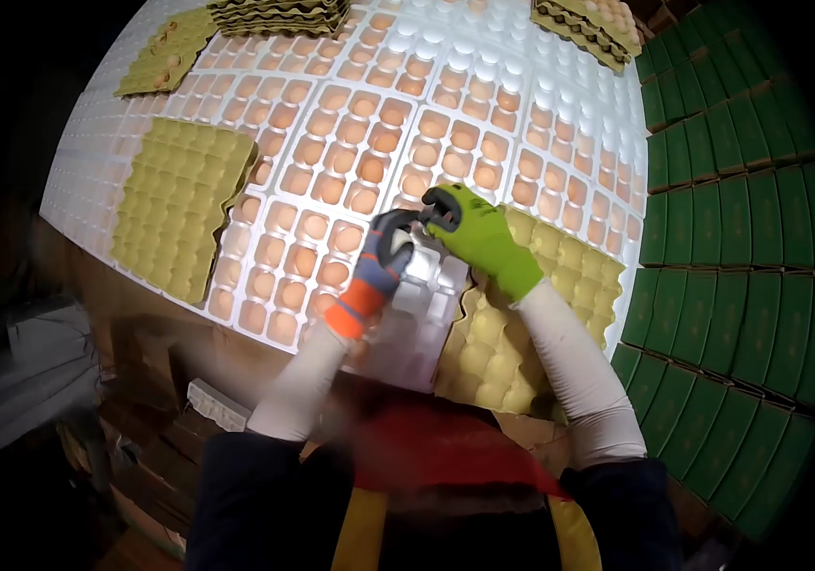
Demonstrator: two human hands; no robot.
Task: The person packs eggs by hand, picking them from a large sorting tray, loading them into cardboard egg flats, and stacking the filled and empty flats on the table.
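My left hand [382,259], in a grey and orange glove with dark fingertips, is curled and slightly blurred over a white plastic egg tray [427,303]. A pale patch shows between its fingers, too unclear to name. Close beside it, almost touching, my right hand [476,233] in a green glove with black fingers is also curled; what it holds, if anything, is hidden. Below the hands, the near cells of the tray look bare. Brown eggs [305,260] fill the cells to the left, and more eggs [417,181] lie just beyond my fingers. A yellowish pulp egg tray [493,347] lies under my right forearm.
Another pulp tray stack [179,205] sits on the left, over the white trays. Further pulp trays [279,17] lie at the back, and one stack [590,29] at the back right bears eggs. Rows of green cartons [712,309] line the right side.
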